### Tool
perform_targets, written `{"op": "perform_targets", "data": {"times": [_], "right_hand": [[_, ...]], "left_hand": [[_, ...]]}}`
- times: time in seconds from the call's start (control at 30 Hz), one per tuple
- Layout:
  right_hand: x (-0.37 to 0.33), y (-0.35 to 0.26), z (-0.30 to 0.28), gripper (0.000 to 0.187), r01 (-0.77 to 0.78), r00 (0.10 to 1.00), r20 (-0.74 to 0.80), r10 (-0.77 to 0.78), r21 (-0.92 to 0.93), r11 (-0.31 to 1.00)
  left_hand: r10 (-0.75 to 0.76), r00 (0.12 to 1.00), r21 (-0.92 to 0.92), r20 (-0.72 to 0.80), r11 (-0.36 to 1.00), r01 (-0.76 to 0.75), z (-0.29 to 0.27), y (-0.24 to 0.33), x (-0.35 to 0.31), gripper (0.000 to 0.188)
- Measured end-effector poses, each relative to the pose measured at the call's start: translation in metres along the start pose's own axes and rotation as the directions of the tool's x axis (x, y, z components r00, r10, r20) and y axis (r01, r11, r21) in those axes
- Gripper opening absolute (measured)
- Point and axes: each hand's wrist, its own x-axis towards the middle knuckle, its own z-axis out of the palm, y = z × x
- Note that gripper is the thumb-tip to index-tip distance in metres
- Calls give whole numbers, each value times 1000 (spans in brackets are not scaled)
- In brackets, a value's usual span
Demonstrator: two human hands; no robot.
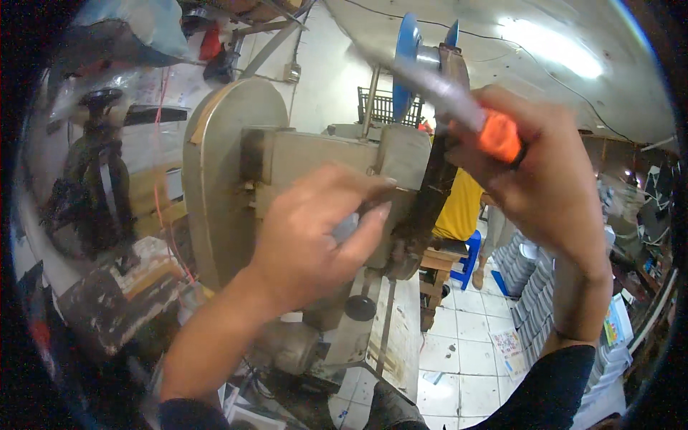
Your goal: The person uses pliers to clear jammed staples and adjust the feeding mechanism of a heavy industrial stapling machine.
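My right hand (541, 154), raised at the right, is closed around a tool with an orange end (499, 136) and a long grey shaft (448, 97). Motion smears the shaft, which points up and left, so its exact kind is unclear. My left hand (322, 218) is in front of the machine's body with thumb and fingers drawn together in a pinch. A bit of grey (345, 228) shows in the gap between them; I cannot tell whether it is held. Behind both hands stands a beige-grey machine (322, 154) with a large round side cover (240, 143).
A blue disc-shaped reel (406, 68) tops the machine, above a black knob (360, 308) on its lower part. Beyond it, a person in yellow (460, 208) is near a blue stool (469, 258). Stacked grey pieces (519, 269) line the tiled floor (459, 333) at right.
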Motion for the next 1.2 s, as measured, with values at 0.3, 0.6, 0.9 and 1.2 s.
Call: {"op": "perform_targets", "data": {"times": [0.3, 0.6, 0.9, 1.2], "right_hand": [[9, -12, -16, 22, 51, 992, 118, -46, -37, 998], [18, -19, -25, 27, 58, 977, 211, -36, -103, 993], [10, -15, 8, 28, 89, 995, 45, -87, -47, 995], [-2, 7, 36, 36, 185, 907, -331, -260, -241, 953]], "left_hand": [[-10, 1000, -26, -4, 1000, 10, 5, 3, -7, 22], [-37, 999, -35, -12, 999, 36, -2, 2, -9, 21], [-46, 999, -80, -17, 996, 44, 6, 6, -10, 20], [-162, 983, -226, -84, 964, 140, 24, 12, 11, 34]]}}
